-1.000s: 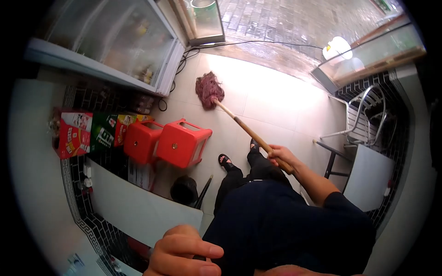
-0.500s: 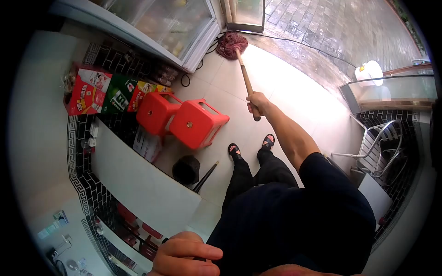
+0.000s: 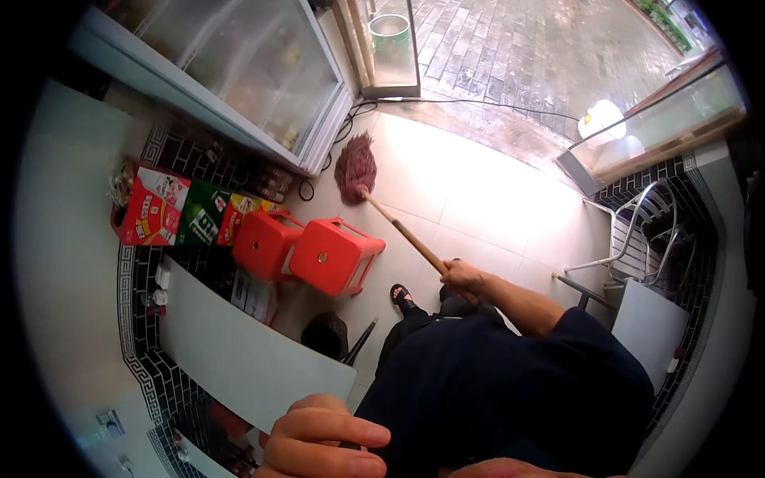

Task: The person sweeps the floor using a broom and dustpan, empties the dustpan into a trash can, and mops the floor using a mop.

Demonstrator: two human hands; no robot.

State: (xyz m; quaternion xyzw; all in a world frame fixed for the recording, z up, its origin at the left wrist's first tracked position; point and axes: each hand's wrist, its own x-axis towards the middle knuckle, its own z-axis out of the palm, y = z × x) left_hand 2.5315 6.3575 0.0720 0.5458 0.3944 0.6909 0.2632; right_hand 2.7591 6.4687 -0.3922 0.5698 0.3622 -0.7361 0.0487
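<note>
In the head view my right hand (image 3: 464, 281) is closed round the wooden handle of a mop (image 3: 413, 240). The handle slants up and left from my fist to the mop's dark red string head, which lies on the pale tiles. My left hand (image 3: 327, 440) is close to the camera at the bottom edge, its fingers curled; a small dark bit shows between them, too little to name. Two red plastic stools (image 3: 325, 257) stand left of the handle. My sandalled foot (image 3: 403, 299) is on the floor below it.
A glass-fronted fridge (image 3: 231, 72) stands upper left, with a black cable (image 3: 347, 127) by its base. At left are a long table (image 3: 239, 342) and a black-lined bin (image 3: 325, 336). A metal chair (image 3: 641, 231) and another table (image 3: 649, 327) stand right. The doorway opens onto wet paving (image 3: 510, 56).
The mop head has moved from beside the door frame back towards me, and my right hand has drawn in closer to my body. My left hand stays curled in nearly the same place.
</note>
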